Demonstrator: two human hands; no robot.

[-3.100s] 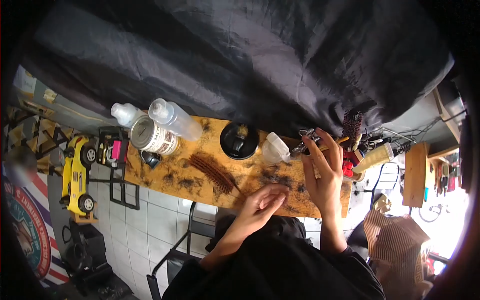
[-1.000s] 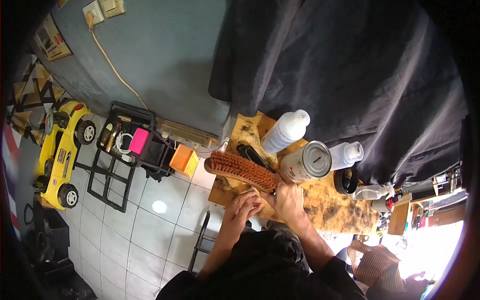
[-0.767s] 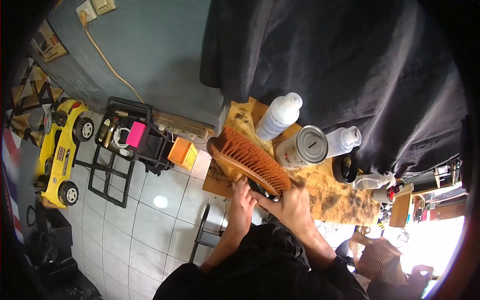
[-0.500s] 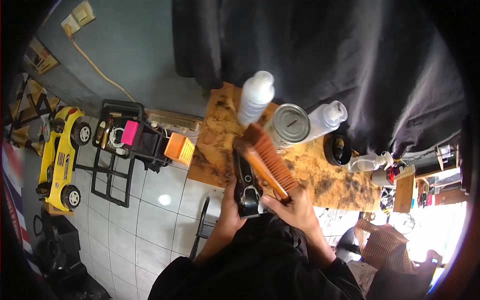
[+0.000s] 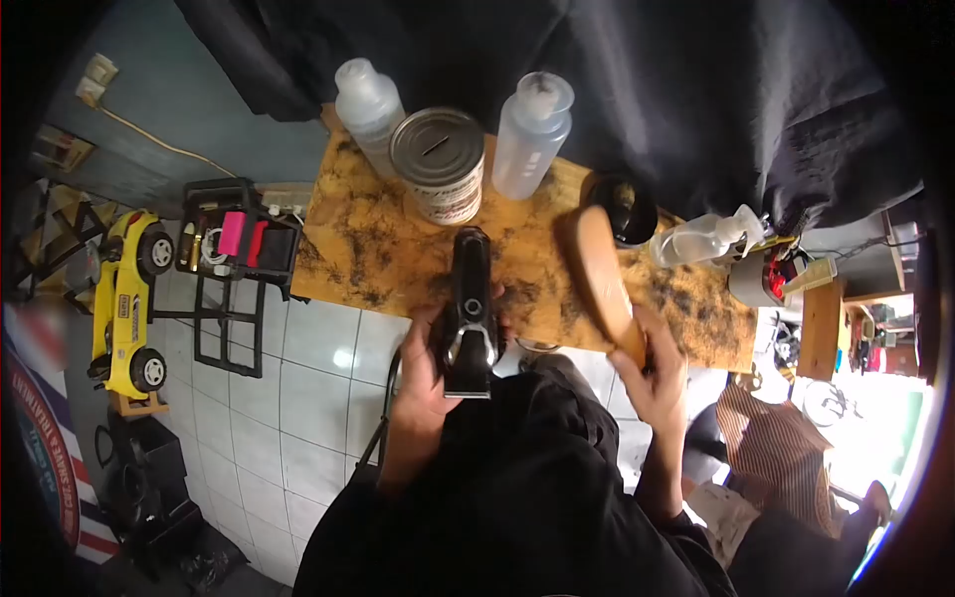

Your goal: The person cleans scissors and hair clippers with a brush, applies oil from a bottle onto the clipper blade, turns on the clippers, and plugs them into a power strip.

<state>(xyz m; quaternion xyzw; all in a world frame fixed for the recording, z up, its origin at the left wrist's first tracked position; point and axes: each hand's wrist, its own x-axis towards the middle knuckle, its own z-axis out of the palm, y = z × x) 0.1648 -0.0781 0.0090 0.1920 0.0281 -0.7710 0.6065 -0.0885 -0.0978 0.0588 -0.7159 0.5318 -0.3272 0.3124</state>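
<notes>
My left hand [image 5: 422,363] is wrapped round a black hair clipper [image 5: 470,308], its metal blade end toward me. In my right hand [image 5: 652,368] is a wooden-backed brush [image 5: 605,271] gripped by its handle, the smooth back facing up and the bristles out of sight. Both are held over the near edge of a wooden table [image 5: 348,264] with dark scorched patches. Beyond the clipper stands a tin with a slotted lid [image 5: 438,164], between a white bottle [image 5: 370,111] and a clear squeeze bottle [image 5: 533,134]. A black bowl [image 5: 625,207] sits beyond the brush.
A clear spray bottle [image 5: 701,237] lies toward the table's right end. On the left are a yellow toy car [image 5: 125,303] and a black rack [image 5: 229,328] holding a pink box [image 5: 232,233]. A dark curtain [image 5: 657,90] hangs behind. Striped cloth [image 5: 776,453] is at lower right.
The brush has moved right, away from the clipper, and turned so its wooden back shows. My hands are farther apart. The view has shifted, bringing the table's objects further left.
</notes>
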